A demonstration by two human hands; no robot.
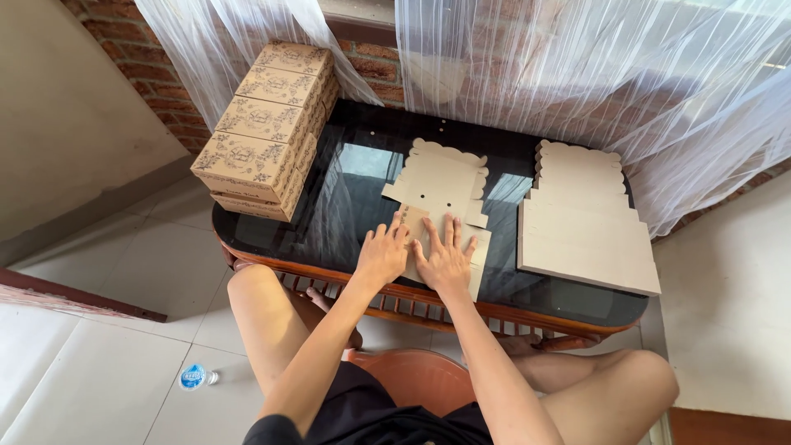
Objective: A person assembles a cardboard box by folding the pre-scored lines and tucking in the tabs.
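Pressing down on a flat die-cut cardboard blank [439, 198], both hands lay palm-down at its near end, by the near edge of the dark glass table [346, 222]. The left hand [384, 251] rested with fingers spread and flat, partly on the blank's near-left flap and partly on the glass. The right hand [446, 258] lay just beside it, fingers likewise splayed and flat on the card, gripping nothing. The blank's scalloped far end pointed toward the curtain [577, 58].

Judgement: a clean crease would call for even pressure from both palms along the fold line, with the blank kept square to the table edge so it could not skid on the smooth glass.

To the right, well apart from the hands, sat a stack of unfolded blanks [585, 231], edges roughly aligned. At the far-left corner stood a pile of finished printed boxes [268, 124], overhanging the table rim slightly. A small plastic bottle [196, 377] lay on the tiled floor, beside the person's left leg
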